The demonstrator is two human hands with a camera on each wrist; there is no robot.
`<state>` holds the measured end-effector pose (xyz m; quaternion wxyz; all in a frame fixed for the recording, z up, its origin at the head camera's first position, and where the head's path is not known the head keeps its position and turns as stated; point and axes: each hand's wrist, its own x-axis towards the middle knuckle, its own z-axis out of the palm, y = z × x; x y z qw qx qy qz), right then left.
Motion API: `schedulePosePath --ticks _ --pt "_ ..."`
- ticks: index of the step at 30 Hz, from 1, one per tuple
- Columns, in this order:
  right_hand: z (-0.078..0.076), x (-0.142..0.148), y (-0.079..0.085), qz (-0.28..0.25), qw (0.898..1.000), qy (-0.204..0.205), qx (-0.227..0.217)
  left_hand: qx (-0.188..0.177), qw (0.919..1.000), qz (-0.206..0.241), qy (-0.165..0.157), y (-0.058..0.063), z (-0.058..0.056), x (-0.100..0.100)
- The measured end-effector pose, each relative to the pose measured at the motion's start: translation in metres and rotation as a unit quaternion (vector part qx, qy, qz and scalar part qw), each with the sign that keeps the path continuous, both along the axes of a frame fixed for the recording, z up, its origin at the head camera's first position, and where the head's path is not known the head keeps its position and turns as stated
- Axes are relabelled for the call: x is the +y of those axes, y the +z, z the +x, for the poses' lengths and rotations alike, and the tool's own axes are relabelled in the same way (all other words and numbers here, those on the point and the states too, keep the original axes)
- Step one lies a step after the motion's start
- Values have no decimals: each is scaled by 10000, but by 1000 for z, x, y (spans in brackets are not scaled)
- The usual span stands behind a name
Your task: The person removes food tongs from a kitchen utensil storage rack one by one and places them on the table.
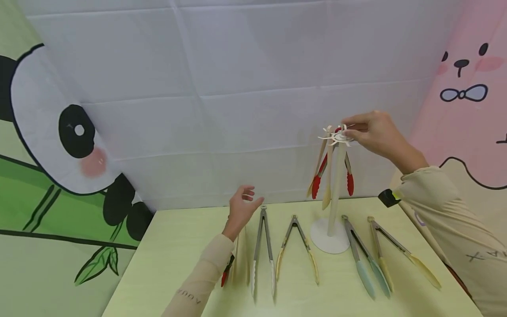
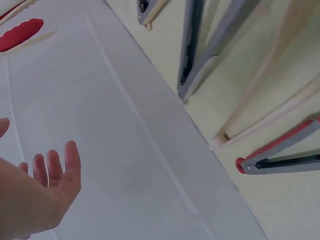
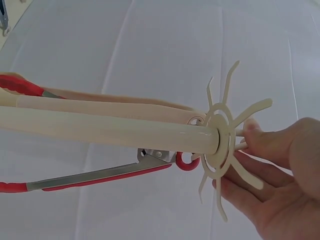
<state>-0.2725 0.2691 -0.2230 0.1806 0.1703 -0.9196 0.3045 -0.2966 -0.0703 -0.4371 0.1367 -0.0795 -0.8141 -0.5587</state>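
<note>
A white stand (image 1: 336, 189) with a ring of curved hooks (image 3: 248, 112) on top stands on the table. My right hand (image 1: 378, 134) is at that top, its thumb and fingers pinching one of the hooks in the right wrist view. Red-tipped metal tongs (image 3: 100, 176) hang by a red loop from the ring, and beige wooden-looking tongs (image 3: 110, 107) hang beside the pole. My left hand (image 1: 242, 209) is raised near the table's back edge, fingers loosely bent, with nothing in it. In the left wrist view, the hand (image 2: 50, 195) appears against the white cloth.
White-tipped tongs (image 1: 271, 246) and yellow-tipped tongs (image 1: 306, 244) lie left of the stand's round base (image 1: 321, 240). Teal-tipped tongs (image 1: 366, 281) and another yellow pair (image 1: 424, 270) lie right. Beside my left arm are wooden tongs (image 2: 270, 70) and red-handled tongs (image 2: 285, 142).
</note>
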Motion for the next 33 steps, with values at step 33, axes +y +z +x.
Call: schedulePosePath --ticks 33 --pt "-2 -4 -3 -23 9996 31 288 661 9913 752 -849 40 -17 86"
